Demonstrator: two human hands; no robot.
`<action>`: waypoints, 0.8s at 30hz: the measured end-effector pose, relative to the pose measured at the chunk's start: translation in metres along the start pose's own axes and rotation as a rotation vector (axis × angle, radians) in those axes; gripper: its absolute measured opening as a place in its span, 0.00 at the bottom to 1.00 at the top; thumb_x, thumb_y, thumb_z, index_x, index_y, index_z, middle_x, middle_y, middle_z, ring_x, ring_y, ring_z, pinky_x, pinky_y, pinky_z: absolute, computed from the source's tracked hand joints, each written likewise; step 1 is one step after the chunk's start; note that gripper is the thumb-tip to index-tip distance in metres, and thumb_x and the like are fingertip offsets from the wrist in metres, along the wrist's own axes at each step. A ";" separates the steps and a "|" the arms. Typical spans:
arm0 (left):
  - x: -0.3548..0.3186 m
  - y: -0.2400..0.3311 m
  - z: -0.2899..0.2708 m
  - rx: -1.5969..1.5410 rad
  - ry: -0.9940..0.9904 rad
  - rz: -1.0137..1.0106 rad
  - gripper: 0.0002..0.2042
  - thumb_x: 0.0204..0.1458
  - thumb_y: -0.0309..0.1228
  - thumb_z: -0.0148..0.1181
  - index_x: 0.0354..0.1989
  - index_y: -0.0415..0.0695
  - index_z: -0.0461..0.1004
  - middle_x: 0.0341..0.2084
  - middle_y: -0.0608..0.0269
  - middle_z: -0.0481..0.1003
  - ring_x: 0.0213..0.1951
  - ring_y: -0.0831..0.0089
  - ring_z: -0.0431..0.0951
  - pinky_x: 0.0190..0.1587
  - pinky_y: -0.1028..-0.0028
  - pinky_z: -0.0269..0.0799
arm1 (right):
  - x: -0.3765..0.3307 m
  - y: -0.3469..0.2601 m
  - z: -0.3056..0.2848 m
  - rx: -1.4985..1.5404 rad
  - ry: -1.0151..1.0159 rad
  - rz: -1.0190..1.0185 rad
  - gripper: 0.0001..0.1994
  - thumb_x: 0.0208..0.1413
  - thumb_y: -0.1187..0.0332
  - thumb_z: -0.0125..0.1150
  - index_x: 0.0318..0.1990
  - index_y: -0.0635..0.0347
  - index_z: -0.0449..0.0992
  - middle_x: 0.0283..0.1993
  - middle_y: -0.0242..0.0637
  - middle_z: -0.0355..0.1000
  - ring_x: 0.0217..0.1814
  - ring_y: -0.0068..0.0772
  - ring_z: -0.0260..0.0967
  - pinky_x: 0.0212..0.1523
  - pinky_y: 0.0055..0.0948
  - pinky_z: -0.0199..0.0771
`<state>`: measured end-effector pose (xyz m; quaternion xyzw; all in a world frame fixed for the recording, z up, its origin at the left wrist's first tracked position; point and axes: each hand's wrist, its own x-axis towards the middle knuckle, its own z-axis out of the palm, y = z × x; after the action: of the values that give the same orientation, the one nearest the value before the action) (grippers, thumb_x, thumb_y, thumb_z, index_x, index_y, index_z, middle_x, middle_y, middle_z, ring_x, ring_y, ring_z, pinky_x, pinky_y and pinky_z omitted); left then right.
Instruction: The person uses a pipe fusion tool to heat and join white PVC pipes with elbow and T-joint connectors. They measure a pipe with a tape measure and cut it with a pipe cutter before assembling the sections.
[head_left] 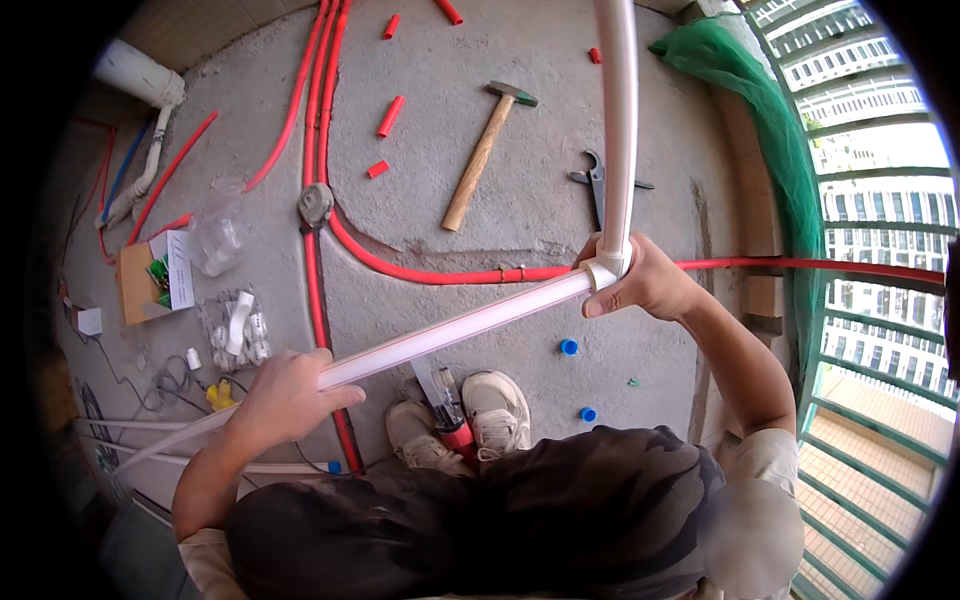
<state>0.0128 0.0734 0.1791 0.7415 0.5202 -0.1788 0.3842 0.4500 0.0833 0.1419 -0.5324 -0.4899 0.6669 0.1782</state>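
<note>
My left hand (285, 395) is closed around a white plastic pipe (470, 320) with a thin red stripe, which slants up to the right across my body. At its right end a white elbow fitting (603, 272) joins it to a second white pipe (618, 120), running away from me past the top of the view. Fingers and thumb of my right hand (655, 285) wrap around this elbow. On the floor beyond my hands lie a wooden-handled hammer (485, 160) and a dark plier-like tool (596, 185), partly hidden by the second pipe. A red-based tool (455, 435) stands between my shoes.
Red conduits (430, 275) run over the concrete floor. Blue caps (569, 347) lie near my feet. Leftward are an open cardboard box (145, 285), a bag of white fittings (240, 330) and more white pipes (160, 445). Green netting (790, 160) hangs by the railing at right.
</note>
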 end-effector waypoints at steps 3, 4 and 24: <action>-0.019 -0.005 0.032 0.158 0.299 -0.046 0.16 0.46 0.39 0.69 0.28 0.39 0.72 0.22 0.46 0.77 0.30 0.45 0.79 0.35 0.54 0.71 | 0.003 -0.006 0.015 -0.056 0.017 0.019 0.24 0.38 0.69 0.84 0.42 0.61 0.75 0.38 0.31 0.73 0.42 0.24 0.70 0.42 0.26 0.72; -0.024 -0.009 0.043 0.204 0.406 -0.057 0.14 0.46 0.36 0.69 0.28 0.39 0.71 0.21 0.46 0.77 0.29 0.45 0.78 0.35 0.54 0.71 | 0.003 -0.012 0.019 -0.095 0.029 0.007 0.23 0.38 0.70 0.83 0.42 0.61 0.75 0.38 0.31 0.73 0.42 0.24 0.70 0.42 0.26 0.72; -0.035 -0.005 0.058 0.195 0.531 0.000 0.09 0.39 0.23 0.62 0.26 0.41 0.66 0.21 0.49 0.73 0.27 0.44 0.72 0.34 0.50 0.64 | 0.004 -0.012 0.024 -0.370 0.115 -0.308 0.21 0.39 0.74 0.81 0.38 0.60 0.73 0.37 0.35 0.78 0.40 0.26 0.75 0.42 0.30 0.75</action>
<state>0.0028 0.0084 0.1634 0.7958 0.5831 -0.0276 0.1611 0.4243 0.0808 0.1489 -0.5123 -0.6680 0.4994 0.2048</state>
